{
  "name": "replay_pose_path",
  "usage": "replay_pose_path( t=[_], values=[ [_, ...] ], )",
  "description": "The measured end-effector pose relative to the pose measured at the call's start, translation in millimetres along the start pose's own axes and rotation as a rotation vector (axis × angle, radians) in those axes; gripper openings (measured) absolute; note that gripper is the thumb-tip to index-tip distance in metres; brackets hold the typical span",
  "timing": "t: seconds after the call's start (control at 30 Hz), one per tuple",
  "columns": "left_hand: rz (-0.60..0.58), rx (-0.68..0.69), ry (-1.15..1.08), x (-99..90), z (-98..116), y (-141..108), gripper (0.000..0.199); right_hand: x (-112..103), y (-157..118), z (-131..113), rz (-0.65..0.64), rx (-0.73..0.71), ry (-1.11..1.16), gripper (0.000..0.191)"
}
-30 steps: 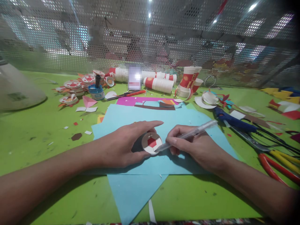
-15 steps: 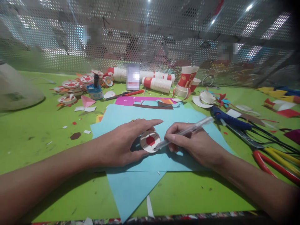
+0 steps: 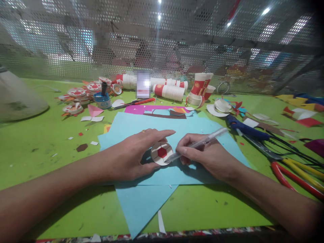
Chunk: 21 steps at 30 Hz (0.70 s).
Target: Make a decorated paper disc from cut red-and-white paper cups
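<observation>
A round white paper disc [image 3: 156,155] with a red hexagon in its middle and dark lines running outward lies over light blue paper [image 3: 197,121]. My left hand [image 3: 134,153] grips the disc's left side between thumb and fingers, with the index finger stretched out above it. In my right hand [image 3: 202,152] is a clear pen [image 3: 211,136], pinched in a writing hold. Its tip touches the disc below and right of the red hexagon. The fingers of the right hand are curled, and the lower ones are partly hidden.
Right of the paper lie a blue-handled tool [image 3: 249,128] and scissors with red and yellow handles [image 3: 280,175]. At the back are stacked paper cups [image 3: 169,92], red-handled scissors [image 3: 144,101] and a blue ink bottle [image 3: 103,99]. Several red-and-white paper crafts [image 3: 77,92] and scraps are at left.
The pen tip has shifted very slightly left on the disc. Both hands keep the same hold, and the view has moved a little.
</observation>
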State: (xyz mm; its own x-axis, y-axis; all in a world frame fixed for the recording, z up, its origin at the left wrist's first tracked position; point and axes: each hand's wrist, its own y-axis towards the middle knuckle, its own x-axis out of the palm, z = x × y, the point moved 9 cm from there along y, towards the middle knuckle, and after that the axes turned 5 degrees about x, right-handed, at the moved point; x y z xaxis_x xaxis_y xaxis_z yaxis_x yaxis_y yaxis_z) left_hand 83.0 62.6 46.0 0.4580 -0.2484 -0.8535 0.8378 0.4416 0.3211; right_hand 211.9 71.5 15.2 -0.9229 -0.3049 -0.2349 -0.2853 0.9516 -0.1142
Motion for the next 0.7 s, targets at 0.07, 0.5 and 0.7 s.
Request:
replay_pose_path(
  t=[0.07, 0.5, 0.7],
  values=[
    [0.005, 0.002, 0.004, -0.8, 0.5, 0.2, 0.064, 0.3, -0.1, 0.5, -0.002, 0.004, -0.006, 0.015],
    [-0.014, 0.009, 0.032, 0.4, 2.0, -0.1, 0.066, 0.7, -0.6, 0.8, -0.012, 0.015, -0.049, 0.014],
    [0.003, 0.033, 0.021, -0.7, 4.2, -0.5, 0.068, 3.2, -0.7, -0.1, -0.030, 0.011, -0.064, 0.013]
  ],
)
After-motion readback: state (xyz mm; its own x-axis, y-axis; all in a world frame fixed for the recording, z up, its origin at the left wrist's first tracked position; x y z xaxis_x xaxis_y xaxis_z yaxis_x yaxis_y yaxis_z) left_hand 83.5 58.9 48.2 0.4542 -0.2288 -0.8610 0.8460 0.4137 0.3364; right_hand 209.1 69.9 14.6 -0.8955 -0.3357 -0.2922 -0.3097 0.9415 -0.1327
